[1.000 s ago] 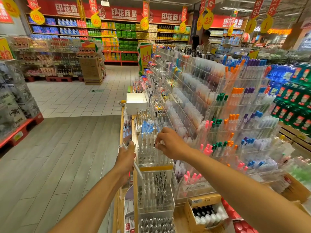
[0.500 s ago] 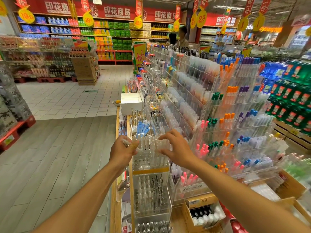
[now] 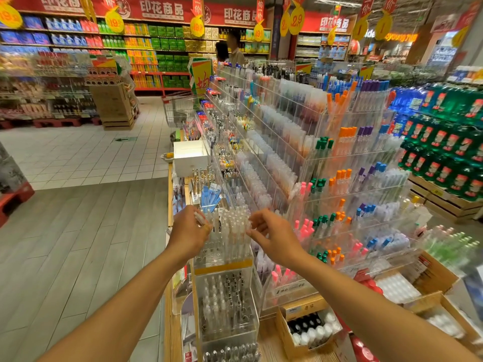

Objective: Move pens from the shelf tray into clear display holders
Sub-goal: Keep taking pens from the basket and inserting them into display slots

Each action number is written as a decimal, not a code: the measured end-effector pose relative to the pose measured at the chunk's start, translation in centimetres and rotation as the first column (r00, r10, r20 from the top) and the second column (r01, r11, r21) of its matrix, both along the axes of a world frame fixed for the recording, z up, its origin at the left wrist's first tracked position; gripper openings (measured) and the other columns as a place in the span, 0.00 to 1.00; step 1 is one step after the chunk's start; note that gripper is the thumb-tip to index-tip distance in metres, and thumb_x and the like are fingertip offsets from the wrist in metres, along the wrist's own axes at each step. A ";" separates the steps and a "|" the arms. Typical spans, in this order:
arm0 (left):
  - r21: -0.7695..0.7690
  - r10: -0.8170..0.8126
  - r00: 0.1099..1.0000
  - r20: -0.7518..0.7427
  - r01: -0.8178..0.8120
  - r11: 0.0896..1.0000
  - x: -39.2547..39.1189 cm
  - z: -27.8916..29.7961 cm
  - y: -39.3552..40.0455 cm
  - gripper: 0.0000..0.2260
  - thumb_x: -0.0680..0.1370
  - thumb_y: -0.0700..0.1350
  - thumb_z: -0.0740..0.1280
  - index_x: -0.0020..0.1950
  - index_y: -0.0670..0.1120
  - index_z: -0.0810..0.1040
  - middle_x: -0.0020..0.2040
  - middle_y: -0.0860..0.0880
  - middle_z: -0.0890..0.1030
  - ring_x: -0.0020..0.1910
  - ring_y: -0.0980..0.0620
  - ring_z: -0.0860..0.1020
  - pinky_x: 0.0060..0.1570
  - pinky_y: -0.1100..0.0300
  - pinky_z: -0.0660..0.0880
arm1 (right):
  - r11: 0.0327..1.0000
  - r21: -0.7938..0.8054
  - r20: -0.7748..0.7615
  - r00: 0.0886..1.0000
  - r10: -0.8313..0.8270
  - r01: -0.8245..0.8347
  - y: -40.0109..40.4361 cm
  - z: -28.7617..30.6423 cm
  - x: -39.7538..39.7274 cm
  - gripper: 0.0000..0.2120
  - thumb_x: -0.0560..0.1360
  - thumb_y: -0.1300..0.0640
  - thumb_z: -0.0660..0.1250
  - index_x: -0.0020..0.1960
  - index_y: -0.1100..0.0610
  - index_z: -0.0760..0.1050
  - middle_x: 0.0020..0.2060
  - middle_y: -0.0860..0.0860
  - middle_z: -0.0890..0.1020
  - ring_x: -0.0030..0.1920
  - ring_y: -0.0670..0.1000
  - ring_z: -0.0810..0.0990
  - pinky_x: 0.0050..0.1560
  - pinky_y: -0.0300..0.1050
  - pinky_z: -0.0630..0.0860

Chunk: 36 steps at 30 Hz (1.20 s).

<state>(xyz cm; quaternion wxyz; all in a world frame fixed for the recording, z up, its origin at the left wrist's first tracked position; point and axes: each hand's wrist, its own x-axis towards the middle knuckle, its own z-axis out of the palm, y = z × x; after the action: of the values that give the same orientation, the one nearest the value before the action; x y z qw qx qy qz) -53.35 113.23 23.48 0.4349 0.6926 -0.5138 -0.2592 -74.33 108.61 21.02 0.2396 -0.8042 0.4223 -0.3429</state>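
We are viewing the left hand [image 3: 188, 232], raised since a moment ago to the rim of the clear display holder [image 3: 224, 240], gripping a white pen [image 3: 200, 218] beside the upright pens already standing there. The right hand [image 3: 271, 235], lifted off those pens, is hovering just beside them, fingers loosely spread and grasping nothing. Insertion appears imminent.

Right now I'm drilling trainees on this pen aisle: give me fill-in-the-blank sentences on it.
1. The left hand holds a white ____.
2. The right hand holds ____.
3. The clear holder between the hands carries a ____ band at its base.

Missing: pen; nothing; yellow
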 end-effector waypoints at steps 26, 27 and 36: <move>0.088 0.113 0.986 0.126 -0.125 0.988 -1.4 -2.9 -0.6 0.05 0.78 0.43 0.70 0.52 0.45 0.84 0.46 0.46 0.85 0.43 0.47 0.80 0.45 0.54 0.77 | 0.991 0.121 0.022 0.998 -0.053 0.050 0.4 -0.3 1.0 0.06 0.79 0.56 0.66 0.55 0.55 0.75 0.39 0.41 0.76 0.34 0.35 0.75 0.34 0.28 0.69; 0.119 0.123 0.989 0.083 -0.132 0.984 -1.3 -2.9 -0.4 0.04 0.79 0.43 0.70 0.51 0.45 0.83 0.43 0.46 0.84 0.43 0.45 0.82 0.47 0.51 0.79 | 0.988 0.144 0.035 0.997 -0.064 0.058 0.5 -0.2 1.0 0.07 0.79 0.55 0.66 0.56 0.54 0.75 0.40 0.41 0.76 0.36 0.37 0.76 0.35 0.28 0.70; 0.215 0.099 0.980 -0.175 -0.060 0.975 -1.7 -3.1 2.7 0.17 0.84 0.51 0.61 0.42 0.42 0.78 0.35 0.45 0.82 0.31 0.50 0.78 0.35 0.55 0.78 | 0.909 0.407 0.117 0.981 -0.152 0.092 3.3 -0.3 -1.0 0.08 0.80 0.54 0.65 0.58 0.54 0.74 0.50 0.50 0.80 0.48 0.50 0.81 0.42 0.38 0.77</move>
<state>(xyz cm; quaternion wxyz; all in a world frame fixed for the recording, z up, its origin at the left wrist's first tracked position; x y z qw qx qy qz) -55.00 115.89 20.42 0.4158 0.7274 -0.4129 -0.3571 -75.30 111.89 20.67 0.4072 -0.6827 0.5144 -0.3217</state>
